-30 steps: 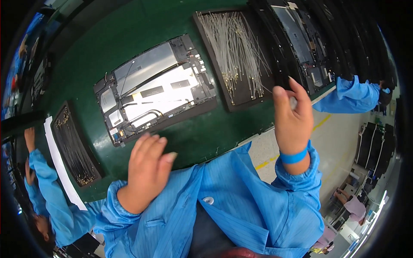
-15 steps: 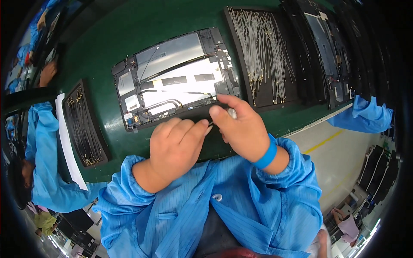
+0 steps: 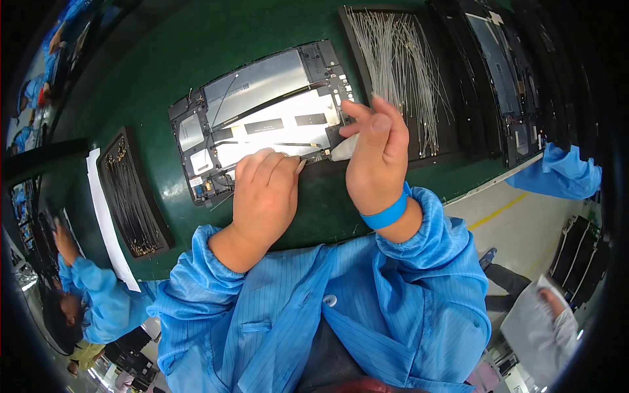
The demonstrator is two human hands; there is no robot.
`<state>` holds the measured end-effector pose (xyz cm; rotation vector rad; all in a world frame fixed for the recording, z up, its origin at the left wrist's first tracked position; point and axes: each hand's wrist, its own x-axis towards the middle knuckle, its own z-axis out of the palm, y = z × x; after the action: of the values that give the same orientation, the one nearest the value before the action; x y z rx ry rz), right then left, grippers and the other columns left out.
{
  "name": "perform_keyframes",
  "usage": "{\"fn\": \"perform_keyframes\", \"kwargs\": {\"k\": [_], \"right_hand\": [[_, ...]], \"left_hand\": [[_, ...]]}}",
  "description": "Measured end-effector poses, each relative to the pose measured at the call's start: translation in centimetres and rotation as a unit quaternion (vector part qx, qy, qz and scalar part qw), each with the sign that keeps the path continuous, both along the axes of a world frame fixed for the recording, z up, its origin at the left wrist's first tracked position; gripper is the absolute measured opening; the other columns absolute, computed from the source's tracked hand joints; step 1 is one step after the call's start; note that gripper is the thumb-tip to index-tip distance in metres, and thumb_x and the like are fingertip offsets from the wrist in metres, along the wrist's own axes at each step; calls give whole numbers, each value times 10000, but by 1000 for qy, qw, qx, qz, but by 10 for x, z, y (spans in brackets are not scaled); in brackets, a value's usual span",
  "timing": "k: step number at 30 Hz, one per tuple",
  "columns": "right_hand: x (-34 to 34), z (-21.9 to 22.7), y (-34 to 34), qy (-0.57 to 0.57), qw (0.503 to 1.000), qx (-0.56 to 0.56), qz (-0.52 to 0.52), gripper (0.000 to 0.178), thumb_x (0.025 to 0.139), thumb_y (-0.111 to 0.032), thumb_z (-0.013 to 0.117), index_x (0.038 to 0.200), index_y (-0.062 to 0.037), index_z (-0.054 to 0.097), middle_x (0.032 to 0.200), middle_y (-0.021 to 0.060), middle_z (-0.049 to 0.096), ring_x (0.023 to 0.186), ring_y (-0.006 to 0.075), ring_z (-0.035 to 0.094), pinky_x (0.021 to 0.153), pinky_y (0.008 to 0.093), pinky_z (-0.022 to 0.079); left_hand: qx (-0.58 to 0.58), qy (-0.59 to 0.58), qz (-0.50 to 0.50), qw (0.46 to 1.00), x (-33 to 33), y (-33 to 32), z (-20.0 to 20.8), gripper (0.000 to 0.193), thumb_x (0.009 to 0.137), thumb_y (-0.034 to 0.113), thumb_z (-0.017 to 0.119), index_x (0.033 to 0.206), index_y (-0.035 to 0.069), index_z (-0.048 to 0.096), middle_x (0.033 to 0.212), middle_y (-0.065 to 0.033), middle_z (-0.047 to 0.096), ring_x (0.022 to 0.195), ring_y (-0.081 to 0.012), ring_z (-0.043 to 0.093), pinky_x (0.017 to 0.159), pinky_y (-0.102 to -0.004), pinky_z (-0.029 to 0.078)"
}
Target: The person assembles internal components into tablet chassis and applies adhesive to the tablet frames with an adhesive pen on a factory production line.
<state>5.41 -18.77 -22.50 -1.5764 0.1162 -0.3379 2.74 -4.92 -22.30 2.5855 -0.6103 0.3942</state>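
Note:
An opened flat electronic device (image 3: 259,72), with silver panels, a black frame and thin wiring, lies on the green table before me. My left hand (image 3: 265,196) is closed at its near edge, fingers curled. A thin grey cable (image 3: 221,202) sticks out from beneath that hand, towards the lower left. My right hand (image 3: 380,160), with a blue wristband (image 3: 386,209), is raised over the device's near right corner, fingers apart. A whitish tip (image 3: 344,149), perhaps a covered finger, points from it to the device's edge.
To the right is a dark tray (image 3: 357,33) of grey cables, beside stacked device panels (image 3: 501,78). A tray of black cables (image 3: 134,196) lies left, next to a white strip (image 3: 108,223). Blue-sleeved co-workers (image 3: 105,288) are on both sides.
My hands have moved apart from each other. The left has gone onto the device's near edge; the right has risen and its fingers have spread. A person in grey has appeared at the lower right.

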Motion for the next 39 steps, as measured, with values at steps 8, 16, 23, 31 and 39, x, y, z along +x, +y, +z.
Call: {"fn": "perform_keyframes", "kwargs": {"k": [8,16,23,31,39], "right_hand": [[-1,-18,4,-121,991,-50,41,212,862,-203,403,961,-15,407,858,99,582,655,121,523,595,237,431],[-3,-15,4,-132,987,-47,73,175,844,-169,440,937,-25,402,818,102,587,650,186,552,592,277,442],[14,27,5,-143,877,-333,317,116,748,-131,525,788,-23,532,767,149,557,672,298,542,623,332,442],[17,10,-37,243,961,-121,46,427,814,-310,442,1101,6,445,844,163,580,767,226,562,710,283,422],[22,42,-34,527,798,-23,292,604,738,-454,520,1078,39,440,577,53,464,431,103,438,350,227,357]], "left_hand": [[-10,8,-1,1000,0,1,0,197,636,4,587,820,23,520,803,-92,524,801,-269,493,716,-365,375],[-17,16,-9,1000,0,1,1,209,629,-26,572,824,17,511,801,-101,536,798,-290,496,723,-373,382],[42,24,-32,998,3,12,6,167,620,47,544,784,30,527,809,-88,525,807,-247,497,710,-343,376],[176,-111,319,925,23,74,30,259,762,168,515,956,-3,532,913,-180,538,887,-328,479,775,-419,359],[-371,322,359,793,-5,110,17,349,841,265,438,1011,-33,504,901,-87,551,821,-135,496,744,-238,369]]}}
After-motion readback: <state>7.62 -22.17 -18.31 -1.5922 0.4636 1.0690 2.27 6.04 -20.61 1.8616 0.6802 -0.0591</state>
